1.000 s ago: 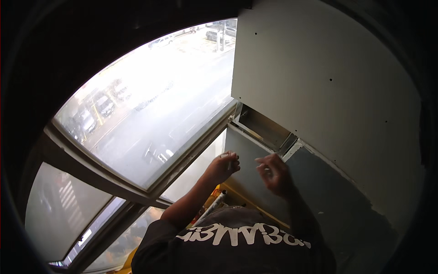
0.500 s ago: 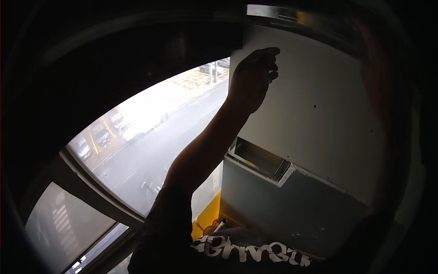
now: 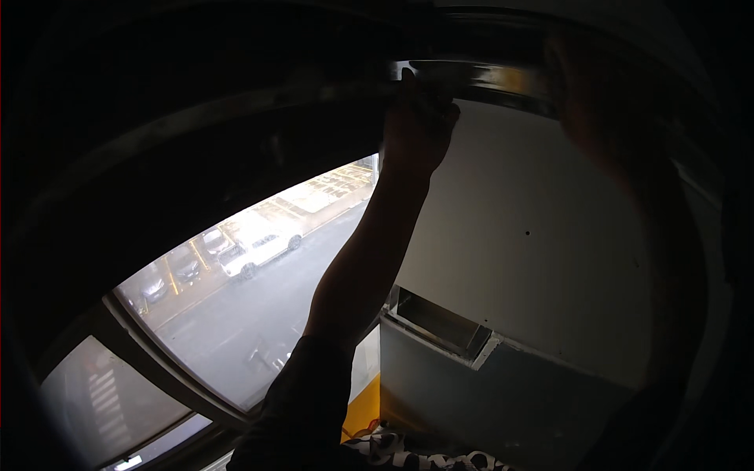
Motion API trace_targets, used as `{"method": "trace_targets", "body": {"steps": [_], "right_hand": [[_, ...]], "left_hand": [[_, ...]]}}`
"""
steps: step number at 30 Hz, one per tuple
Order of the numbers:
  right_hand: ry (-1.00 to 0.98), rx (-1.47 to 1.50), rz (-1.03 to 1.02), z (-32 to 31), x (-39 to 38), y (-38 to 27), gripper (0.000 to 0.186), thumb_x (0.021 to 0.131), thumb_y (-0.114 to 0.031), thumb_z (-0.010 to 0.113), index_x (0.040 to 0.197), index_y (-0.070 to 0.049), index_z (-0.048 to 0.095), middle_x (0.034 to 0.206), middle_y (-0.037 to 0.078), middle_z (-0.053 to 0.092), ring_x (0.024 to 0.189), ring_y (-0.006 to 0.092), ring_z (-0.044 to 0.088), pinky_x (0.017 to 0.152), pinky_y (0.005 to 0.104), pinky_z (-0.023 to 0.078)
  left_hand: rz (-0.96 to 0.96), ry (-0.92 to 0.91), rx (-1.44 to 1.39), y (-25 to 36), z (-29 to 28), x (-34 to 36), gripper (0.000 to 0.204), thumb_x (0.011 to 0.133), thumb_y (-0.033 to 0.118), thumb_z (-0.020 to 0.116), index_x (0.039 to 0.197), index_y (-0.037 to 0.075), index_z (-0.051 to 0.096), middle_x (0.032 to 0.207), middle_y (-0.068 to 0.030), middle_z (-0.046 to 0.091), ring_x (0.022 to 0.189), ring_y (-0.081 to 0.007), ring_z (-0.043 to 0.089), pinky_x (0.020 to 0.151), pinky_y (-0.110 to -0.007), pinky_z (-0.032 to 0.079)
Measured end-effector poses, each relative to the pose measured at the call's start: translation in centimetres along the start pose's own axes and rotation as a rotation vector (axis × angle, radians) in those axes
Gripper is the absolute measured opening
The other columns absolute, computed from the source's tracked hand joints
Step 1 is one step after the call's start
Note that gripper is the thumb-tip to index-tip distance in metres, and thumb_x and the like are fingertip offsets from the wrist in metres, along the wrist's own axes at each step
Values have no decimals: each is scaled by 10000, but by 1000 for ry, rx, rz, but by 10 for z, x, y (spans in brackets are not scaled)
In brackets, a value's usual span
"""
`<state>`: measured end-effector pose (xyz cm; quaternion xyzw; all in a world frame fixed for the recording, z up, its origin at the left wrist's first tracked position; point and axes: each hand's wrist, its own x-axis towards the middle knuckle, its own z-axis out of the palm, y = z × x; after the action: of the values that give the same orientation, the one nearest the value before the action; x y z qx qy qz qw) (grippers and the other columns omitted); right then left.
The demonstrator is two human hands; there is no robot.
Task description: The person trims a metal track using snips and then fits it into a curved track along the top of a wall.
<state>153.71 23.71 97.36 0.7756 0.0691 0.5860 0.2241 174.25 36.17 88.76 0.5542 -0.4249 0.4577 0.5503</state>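
Note:
High in the view, my left hand [image 3: 418, 125] is raised against a shiny metal strip [image 3: 506, 77] under a dark overhead edge, its fingers curled in shadow; whatever they may hold cannot be made out. My right hand [image 3: 597, 118] reaches up at the right end of the same strip, too dark and blurred to read its fingers. Below both hands is a pale wall board [image 3: 510, 204] with small dark holes. An open rectangular metal-lined recess [image 3: 436, 320] sits at the board's lower edge.
A curved window [image 3: 243, 314] at left looks down on a road and parked cars, with a white car [image 3: 263, 247] among them. A window frame [image 3: 149, 349] runs beside it. A grey lower panel [image 3: 503, 400] and a yellow surface [image 3: 363, 404] lie below.
Both hands have risen from chest level to the overhead strip. The view has tilted upward, so the recess and window sit lower in the picture, and more dark overhead surface shows.

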Motion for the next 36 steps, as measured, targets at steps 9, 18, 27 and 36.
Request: {"method": "trace_targets", "body": {"steps": [9, 18, 27, 36], "right_hand": [[-16, 143, 137, -7, 1, 1, 120, 940, -96, 595, 971, -33, 498, 857, 132, 578, 772, 229, 606, 700, 404, 475], [-170, 373, 278, -12, 8, -8, 107, 964, -95, 563, 951, -48, 467, 794, 73, 521, 679, 143, 540, 626, 328, 449], [93, 587, 361, 41, 0, 36, 210, 960, -198, 602, 1115, -57, 616, 982, 114, 653, 956, 260, 674, 755, 384, 558], [284, 143, 19, 57, -2, 41, 188, 953, -198, 617, 1037, -30, 621, 922, 141, 642, 840, 276, 661, 740, 404, 528]], "left_hand": [[-222, -59, -1429, -16, 34, 24, 137, 918, 96, 628, 1047, 74, 587, 871, -44, 647, 867, -177, 618, 825, -324, 524], [-380, -50, -1643, -29, 32, 25, 141, 1000, 240, 570, 1036, 105, 593, 887, -50, 627, 858, -185, 576, 912, -381, 487], [-332, -17, -1060, -26, 28, 22, 195, 1032, 245, 524, 1125, 80, 570, 904, -50, 572, 919, -178, 545, 861, -388, 457], [-379, -21, -963, -27, 9, 15, 170, 999, 106, 555, 1154, 37, 565, 873, -71, 613, 819, -189, 600, 748, -324, 494]]}}
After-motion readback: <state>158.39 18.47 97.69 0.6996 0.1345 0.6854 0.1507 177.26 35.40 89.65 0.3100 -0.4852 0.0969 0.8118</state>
